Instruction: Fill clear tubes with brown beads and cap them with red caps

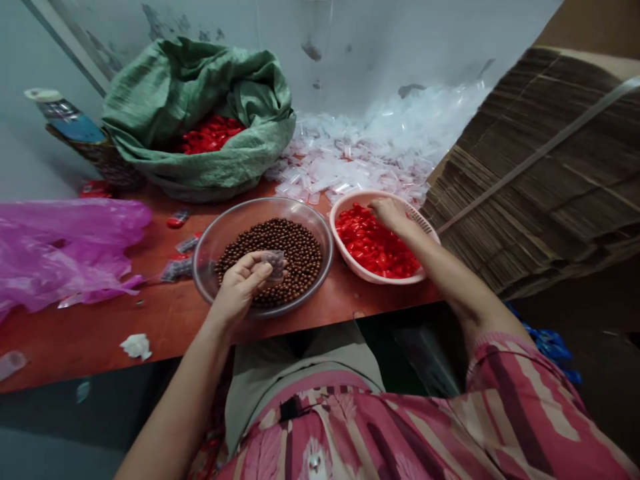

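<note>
My left hand [243, 285] is closed on a small clear plastic container [273, 265], held above a wide bowl [200, 270] of shiny brown balls [295, 243]. Whether the container has anything in it is hard to make out. Over the pink basket [377, 275] to the right, my right hand [390, 215] reaches in among small red plastic pieces [367, 243]. Its fingers are curled together at the back of the pile, and what they hold, if anything, is hidden.
Behind the bowl stands a green sack [200, 173] with more red pieces. Many clear containers [345, 167] lie heaped along the wall. Filled red-capped containers [177, 268] lie left of the bowl, near a purple plastic bag [65, 250]. Strapped cardboard [540, 173] is stacked at right.
</note>
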A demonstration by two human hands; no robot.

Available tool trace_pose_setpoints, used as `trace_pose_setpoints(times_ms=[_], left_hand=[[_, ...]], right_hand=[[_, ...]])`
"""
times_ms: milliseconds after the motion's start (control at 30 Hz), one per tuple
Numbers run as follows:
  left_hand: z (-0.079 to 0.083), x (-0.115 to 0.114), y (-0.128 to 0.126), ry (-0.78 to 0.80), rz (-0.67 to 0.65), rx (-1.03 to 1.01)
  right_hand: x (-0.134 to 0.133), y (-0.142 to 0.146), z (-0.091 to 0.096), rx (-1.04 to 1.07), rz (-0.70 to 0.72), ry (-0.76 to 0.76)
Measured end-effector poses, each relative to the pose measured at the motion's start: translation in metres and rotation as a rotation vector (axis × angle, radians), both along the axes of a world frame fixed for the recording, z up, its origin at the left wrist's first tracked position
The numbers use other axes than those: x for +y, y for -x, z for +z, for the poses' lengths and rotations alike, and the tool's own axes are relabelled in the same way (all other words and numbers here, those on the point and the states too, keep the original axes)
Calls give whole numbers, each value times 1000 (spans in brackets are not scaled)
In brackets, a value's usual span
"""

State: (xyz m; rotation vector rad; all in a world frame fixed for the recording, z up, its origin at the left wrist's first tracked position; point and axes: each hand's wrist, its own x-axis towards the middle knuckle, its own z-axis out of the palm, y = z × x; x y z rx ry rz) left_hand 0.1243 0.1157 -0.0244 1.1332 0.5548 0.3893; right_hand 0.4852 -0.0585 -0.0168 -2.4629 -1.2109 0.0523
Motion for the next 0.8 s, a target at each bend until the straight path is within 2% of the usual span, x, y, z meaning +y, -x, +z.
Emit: trace_pose_setpoints(times_ms=[100,200,267,367,433,533,567,633,700,800], left_hand=[[-4,-1,1,-36,24,8],[-7,-1,3,-39,19,-19],[-9,-2,3,-44,23,-38],[-9,-3,3,-114,30,-47],[-10,-3,2,-228,34,-50],[-10,-4,1,-435,43,-45],[-10,-4,1,-493,45,-38],[-9,-5,2,-581,52,-25],[-7,-6,4,-643,68,-27],[-6,-8,6,-696,108,-30]], right_hand=[[15,-10,-21,-72,-11,60],[15,-13,-31,-141,37,99],[8,-16,-29,-163,48,86],[2,-9,-13,-204,-1,8],[5,13,2,-197,36,-97],[22,74,23,-62,282,-323],[28,99,29,11,377,-353],[41,146,35,104,529,-342],[51,181,35,144,628,-322],[61,204,31,124,710,-329]])
